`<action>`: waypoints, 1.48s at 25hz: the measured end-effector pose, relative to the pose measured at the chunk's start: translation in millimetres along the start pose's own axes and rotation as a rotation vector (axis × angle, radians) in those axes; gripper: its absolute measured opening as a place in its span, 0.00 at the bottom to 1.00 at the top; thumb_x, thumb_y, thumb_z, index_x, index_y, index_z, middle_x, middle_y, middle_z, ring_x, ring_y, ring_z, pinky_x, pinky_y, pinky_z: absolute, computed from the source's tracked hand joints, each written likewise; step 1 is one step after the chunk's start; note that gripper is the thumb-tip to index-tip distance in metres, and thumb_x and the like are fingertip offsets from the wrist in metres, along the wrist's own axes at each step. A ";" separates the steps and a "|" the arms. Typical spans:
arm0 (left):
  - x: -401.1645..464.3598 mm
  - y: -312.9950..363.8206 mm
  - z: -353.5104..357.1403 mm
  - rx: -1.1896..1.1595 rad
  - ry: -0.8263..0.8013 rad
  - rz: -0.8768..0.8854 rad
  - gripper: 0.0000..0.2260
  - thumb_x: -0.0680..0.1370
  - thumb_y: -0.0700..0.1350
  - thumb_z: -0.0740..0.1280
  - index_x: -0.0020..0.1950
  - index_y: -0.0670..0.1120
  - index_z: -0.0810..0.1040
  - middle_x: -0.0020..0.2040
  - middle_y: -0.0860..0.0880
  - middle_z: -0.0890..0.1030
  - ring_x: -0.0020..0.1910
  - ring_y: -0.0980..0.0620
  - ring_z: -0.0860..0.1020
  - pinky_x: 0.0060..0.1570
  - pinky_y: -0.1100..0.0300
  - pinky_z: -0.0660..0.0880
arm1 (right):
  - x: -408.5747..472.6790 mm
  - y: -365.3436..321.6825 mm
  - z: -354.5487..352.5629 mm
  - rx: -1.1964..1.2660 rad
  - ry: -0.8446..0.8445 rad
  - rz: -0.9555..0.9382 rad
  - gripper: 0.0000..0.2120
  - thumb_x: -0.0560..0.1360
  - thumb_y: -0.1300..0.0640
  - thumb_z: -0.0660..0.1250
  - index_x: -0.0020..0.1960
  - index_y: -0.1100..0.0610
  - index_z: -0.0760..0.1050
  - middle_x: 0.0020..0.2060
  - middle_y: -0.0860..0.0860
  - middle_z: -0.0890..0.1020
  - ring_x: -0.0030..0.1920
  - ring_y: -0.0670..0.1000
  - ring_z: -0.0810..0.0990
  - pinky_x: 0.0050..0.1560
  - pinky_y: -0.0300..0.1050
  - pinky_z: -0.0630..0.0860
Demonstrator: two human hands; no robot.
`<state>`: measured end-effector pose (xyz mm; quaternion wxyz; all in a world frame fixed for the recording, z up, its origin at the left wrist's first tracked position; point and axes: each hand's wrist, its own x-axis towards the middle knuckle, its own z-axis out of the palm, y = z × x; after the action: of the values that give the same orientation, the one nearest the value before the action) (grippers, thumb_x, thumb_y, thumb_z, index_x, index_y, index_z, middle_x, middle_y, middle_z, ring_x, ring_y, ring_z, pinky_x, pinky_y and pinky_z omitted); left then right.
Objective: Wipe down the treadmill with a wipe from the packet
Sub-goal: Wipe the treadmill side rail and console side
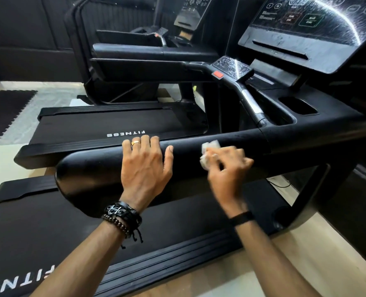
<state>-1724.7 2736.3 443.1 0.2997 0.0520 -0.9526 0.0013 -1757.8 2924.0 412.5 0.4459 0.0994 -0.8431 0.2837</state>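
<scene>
White wipe (208, 154) bunched in right hand (226, 168), fingers curled round it, pressed on black padded handrail (104, 168) of treadmill. Left hand (144, 166) flat, fingers straight, bracing rail. Step: wiping rail, mid-task by my read. Next: sweep wipe toward console (306, 20), streaked already. Packet unseen.

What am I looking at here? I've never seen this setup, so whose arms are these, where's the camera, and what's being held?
This is one picture from a camera worn on a person's head, looking forward and down at their own arms. The big black bar across the middle is a treadmill's side handrail. The left hand lies flat on top of it, fingers straight, a ring on one finger. The right hand grips a crumpled white wipe against the rail; it looks blurred. Below is the treadmill belt; the console screen sits upper right. A second treadmill stands behind. No wipe packet is visible.
</scene>
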 end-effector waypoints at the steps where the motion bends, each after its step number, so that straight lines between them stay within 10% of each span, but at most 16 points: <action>1: 0.3 0.3 -0.4 0.003 -0.001 -0.006 0.20 0.83 0.57 0.52 0.49 0.44 0.74 0.46 0.42 0.77 0.47 0.40 0.74 0.54 0.44 0.68 | 17.0 13.0 -0.6 -0.049 0.038 0.130 0.05 0.74 0.56 0.67 0.44 0.53 0.83 0.40 0.52 0.80 0.45 0.59 0.77 0.47 0.47 0.57; 4: 0.1 1.6 0.0 0.007 -0.011 -0.009 0.19 0.82 0.57 0.53 0.48 0.43 0.74 0.46 0.41 0.78 0.47 0.39 0.74 0.54 0.43 0.68 | 48.9 4.0 16.8 -0.077 0.025 0.287 0.06 0.74 0.56 0.67 0.43 0.54 0.82 0.42 0.54 0.80 0.47 0.62 0.77 0.45 0.48 0.55; 10: -0.4 0.0 0.5 -0.002 -0.006 0.013 0.19 0.82 0.57 0.51 0.48 0.44 0.73 0.45 0.42 0.77 0.46 0.39 0.74 0.53 0.43 0.68 | -9.5 -46.8 9.2 0.067 -0.138 -0.123 0.06 0.77 0.54 0.67 0.49 0.50 0.82 0.42 0.48 0.79 0.45 0.52 0.75 0.47 0.50 0.64; 16: 0.7 1.6 -0.6 0.010 -0.020 -0.011 0.20 0.82 0.57 0.52 0.48 0.43 0.74 0.46 0.42 0.77 0.47 0.40 0.74 0.54 0.43 0.68 | 51.3 -4.2 17.8 -0.097 -0.045 0.223 0.10 0.75 0.54 0.63 0.43 0.54 0.82 0.42 0.54 0.80 0.47 0.61 0.77 0.46 0.48 0.57; 22: -1.7 -1.8 1.4 0.004 -0.006 0.010 0.20 0.83 0.57 0.51 0.50 0.44 0.74 0.46 0.42 0.77 0.47 0.40 0.73 0.54 0.44 0.68 | 2.3 -27.3 7.2 0.008 -0.145 -0.139 0.05 0.77 0.55 0.66 0.48 0.52 0.81 0.42 0.50 0.79 0.45 0.54 0.76 0.46 0.52 0.65; 27: -3.4 -1.5 -0.6 0.038 -0.038 0.011 0.21 0.83 0.57 0.50 0.55 0.43 0.74 0.48 0.42 0.76 0.48 0.40 0.73 0.54 0.43 0.67 | 50.8 48.3 -2.8 -0.141 -0.015 0.251 0.06 0.76 0.57 0.65 0.46 0.56 0.81 0.44 0.56 0.79 0.49 0.63 0.77 0.49 0.53 0.63; 33: 20.1 9.6 2.1 -0.039 -0.092 0.229 0.26 0.82 0.60 0.47 0.64 0.44 0.74 0.51 0.43 0.79 0.50 0.40 0.77 0.50 0.46 0.69 | -9.0 18.3 0.2 0.010 -0.043 -0.049 0.08 0.78 0.56 0.64 0.51 0.54 0.82 0.44 0.51 0.79 0.47 0.52 0.75 0.49 0.46 0.62; 37: 19.0 15.9 0.5 -0.010 -0.075 0.205 0.23 0.83 0.61 0.48 0.51 0.46 0.74 0.46 0.44 0.77 0.45 0.41 0.76 0.46 0.46 0.69 | 36.3 68.3 -10.8 -0.044 0.051 0.267 0.08 0.76 0.57 0.65 0.50 0.56 0.82 0.45 0.55 0.80 0.50 0.61 0.79 0.50 0.46 0.58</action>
<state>-1742.1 2750.3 454.0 0.2622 -0.0475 -0.9635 0.0252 -1800.2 2989.2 419.9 0.4273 -0.0309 -0.8434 0.3242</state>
